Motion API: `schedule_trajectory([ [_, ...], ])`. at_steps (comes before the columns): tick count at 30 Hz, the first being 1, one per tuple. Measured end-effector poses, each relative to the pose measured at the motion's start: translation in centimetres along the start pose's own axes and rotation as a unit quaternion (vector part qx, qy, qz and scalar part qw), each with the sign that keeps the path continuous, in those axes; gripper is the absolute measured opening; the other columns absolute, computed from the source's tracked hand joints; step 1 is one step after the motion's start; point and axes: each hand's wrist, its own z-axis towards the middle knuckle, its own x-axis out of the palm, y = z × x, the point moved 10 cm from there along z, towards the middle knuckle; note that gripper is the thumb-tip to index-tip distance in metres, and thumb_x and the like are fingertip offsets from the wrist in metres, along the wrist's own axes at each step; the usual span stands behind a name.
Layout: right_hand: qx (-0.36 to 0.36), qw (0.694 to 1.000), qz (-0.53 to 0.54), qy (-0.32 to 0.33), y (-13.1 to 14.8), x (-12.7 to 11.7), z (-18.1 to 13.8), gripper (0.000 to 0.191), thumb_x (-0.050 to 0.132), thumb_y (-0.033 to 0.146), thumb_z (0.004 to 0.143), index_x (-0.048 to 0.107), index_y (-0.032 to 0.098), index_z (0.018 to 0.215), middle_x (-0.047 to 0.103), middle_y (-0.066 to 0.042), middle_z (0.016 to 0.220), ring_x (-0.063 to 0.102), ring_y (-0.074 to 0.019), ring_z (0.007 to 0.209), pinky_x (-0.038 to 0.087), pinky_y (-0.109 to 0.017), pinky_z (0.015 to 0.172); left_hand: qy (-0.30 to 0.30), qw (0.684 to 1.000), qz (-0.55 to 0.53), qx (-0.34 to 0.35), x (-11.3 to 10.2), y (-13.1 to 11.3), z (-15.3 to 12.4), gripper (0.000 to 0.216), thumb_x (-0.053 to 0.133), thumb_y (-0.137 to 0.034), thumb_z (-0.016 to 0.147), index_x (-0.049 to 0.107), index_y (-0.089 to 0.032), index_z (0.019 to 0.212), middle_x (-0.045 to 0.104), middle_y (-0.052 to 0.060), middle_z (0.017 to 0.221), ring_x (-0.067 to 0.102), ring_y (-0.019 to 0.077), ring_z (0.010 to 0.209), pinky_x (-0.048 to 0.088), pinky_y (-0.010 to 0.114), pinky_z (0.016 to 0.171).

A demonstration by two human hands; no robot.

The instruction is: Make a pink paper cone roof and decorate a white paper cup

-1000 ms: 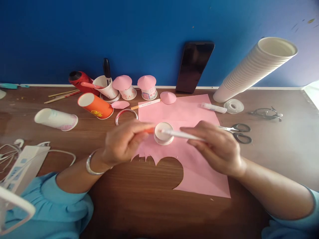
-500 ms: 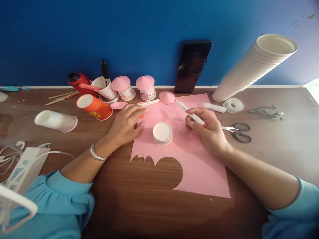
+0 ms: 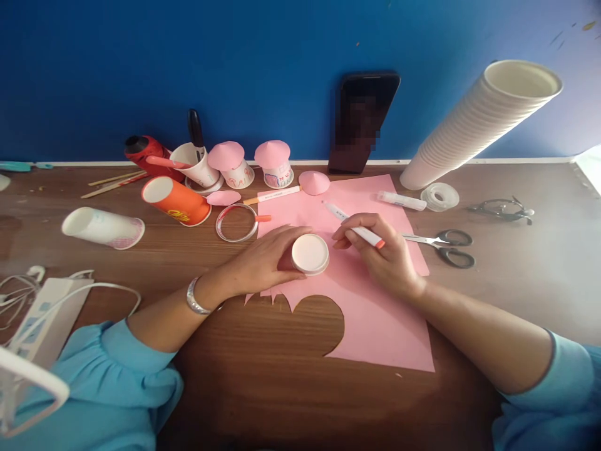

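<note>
My left hand (image 3: 265,260) is curved around the left side of a short white paper cup base (image 3: 310,252), thumb at the front and fingers behind. It stands bottom-up on a cut sheet of pink paper (image 3: 375,319). To its right, my right hand (image 3: 387,257) holds a white marker (image 3: 367,236) with an orange-red end, its tip pointing up and left above the paper. An orange marker cap (image 3: 264,218) lies at the paper's left edge, by a ring cut from a cup (image 3: 220,227). Another marker (image 3: 277,195) rests near a pink paper cone (image 3: 314,182).
Two small cup houses with pink cone roofs (image 3: 272,153) stand at the back. Left are an orange cup (image 3: 171,200), a white cup (image 3: 101,227) and a power strip (image 3: 44,313). Right are scissors (image 3: 453,247), a tape roll (image 3: 441,196), glasses (image 3: 502,211) and stacked cups (image 3: 469,131).
My left hand has moved right and down from beside the cup ring onto the cup base, uncovering the ring and orange cap. My right hand has shifted slightly left with the marker.
</note>
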Motion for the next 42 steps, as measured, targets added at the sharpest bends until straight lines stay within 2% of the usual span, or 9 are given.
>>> schedule_trajectory([
  [3, -0.016, 1.000, 0.004, 0.000, 0.3, -0.1, -0.1, 0.009, 0.054, 0.024, 0.104, 0.063, 0.023, 0.107, 0.071, -0.002, 0.097, 0.072, -0.0134, 0.080, 0.060, -0.033, 0.076, -0.042, 0.995, -0.086, -0.024, -0.9, 0.4, -0.3, 0.065, 0.086, -0.045, 0.076, 0.059, -0.022, 0.131, 0.071, 0.012, 0.128, 0.067, 0.0349, 0.119, 0.057, 0.052, 0.101],
  [8, -0.056, 0.997, -0.035, -0.030, 0.9, -0.7, -0.4, 0.009, 0.056, 0.026, 0.104, 0.057, 0.025, 0.112, 0.066, -0.003, 0.103, 0.069, -0.0140, 0.078, 0.058, -0.034, 0.073, -0.085, 0.964, -0.253, 0.002, -1.7, -0.2, -1.2, 0.060, 0.081, -0.043, 0.082, 0.055, -0.023, 0.132, 0.069, 0.015, 0.131, 0.068, 0.0332, 0.119, 0.063, 0.044, 0.090],
  [12, -0.147, 0.984, -0.097, 0.030, 3.3, 1.0, -1.0, 0.032, 0.073, 0.022, 0.093, 0.053, 0.026, 0.118, 0.064, -0.001, 0.091, 0.065, -0.0164, 0.078, 0.057, -0.034, 0.072, -0.068, 0.959, -0.275, -0.003, -0.9, -0.3, -1.1, 0.063, 0.079, -0.036, 0.082, 0.051, -0.025, 0.137, 0.068, 0.015, 0.130, 0.070, 0.0321, 0.116, 0.064, 0.044, 0.089],
  [17, -0.214, 0.955, -0.198, 0.060, 5.3, 2.6, -2.0, 0.022, 0.063, 0.010, 0.095, 0.058, 0.026, 0.109, 0.065, -0.001, 0.087, 0.064, -0.0158, 0.074, 0.052, -0.029, 0.061, -0.031, 0.958, -0.287, -0.003, 0.1, -0.7, -0.9, 0.051, 0.076, -0.031, 0.086, 0.054, -0.025, 0.132, 0.070, 0.013, 0.126, 0.070, 0.0305, 0.115, 0.063, 0.045, 0.092],
  [21, -0.229, 0.949, -0.208, 0.055, 5.4, 3.0, -2.3, 0.018, 0.060, 0.011, 0.097, 0.058, 0.025, 0.107, 0.065, -0.001, 0.087, 0.064, -0.0136, 0.072, 0.051, -0.026, 0.058, 0.007, 0.955, -0.297, -0.006, 0.8, -1.6, -0.9, 0.047, 0.082, -0.034, 0.080, 0.060, -0.024, 0.120, 0.073, 0.012, 0.113, 0.074, 0.0312, 0.099, 0.065, 0.045, 0.078],
  [25, -0.227, 0.951, -0.200, 0.070, 5.1, 3.4, -2.4, 0.024, 0.057, 0.006, 0.096, 0.057, 0.025, 0.111, 0.068, -0.001, 0.088, 0.066, -0.0135, 0.075, 0.051, -0.024, 0.057, 0.026, 0.940, -0.337, -0.042, 1.3, -1.8, -0.8, 0.051, 0.085, -0.035, 0.077, 0.059, -0.023, 0.120, 0.075, 0.008, 0.101, 0.073, 0.0247, 0.074, 0.063, 0.039, 0.059],
  [30, -0.212, 0.960, -0.171, 0.063, 5.5, 1.9, -2.1, 0.022, 0.055, 0.009, 0.097, 0.061, 0.026, 0.110, 0.069, -0.002, 0.083, 0.068, -0.0168, 0.072, 0.055, -0.030, 0.061, -0.040, 0.952, -0.302, -0.044, 0.3, -0.8, -0.7, 0.047, 0.080, -0.037, 0.081, 0.057, -0.022, 0.119, 0.073, 0.008, 0.103, 0.072, 0.0263, 0.090, 0.063, 0.040, 0.070],
  [37, -0.193, 0.974, -0.115, -0.024, 6.2, -1.3, -2.0, 0.045, 0.052, 0.040, 0.104, 0.055, 0.029, 0.148, 0.071, -0.007, 0.093, 0.070, -0.0244, 0.076, 0.060, -0.044, 0.070, -0.073, 0.956, -0.263, -0.104, 0.0, 0.5, -0.7, 0.049, 0.081, -0.037, 0.078, 0.054, -0.020, 0.116, 0.070, 0.009, 0.109, 0.071, 0.0258, 0.098, 0.063, 0.038, 0.074],
  [42, -0.044, 0.997, 0.035, -0.062, 2.6, -2.1, -0.8, 0.032, 0.058, 0.043, 0.102, 0.066, 0.029, 0.129, 0.068, -0.005, 0.099, 0.069, -0.0201, 0.080, 0.061, -0.040, 0.070, -0.060, 0.956, -0.273, -0.093, -0.3, -0.2, -1.0, 0.049, 0.078, -0.038, 0.084, 0.052, -0.021, 0.122, 0.068, 0.009, 0.114, 0.069, 0.0250, 0.104, 0.062, 0.041, 0.083],
])
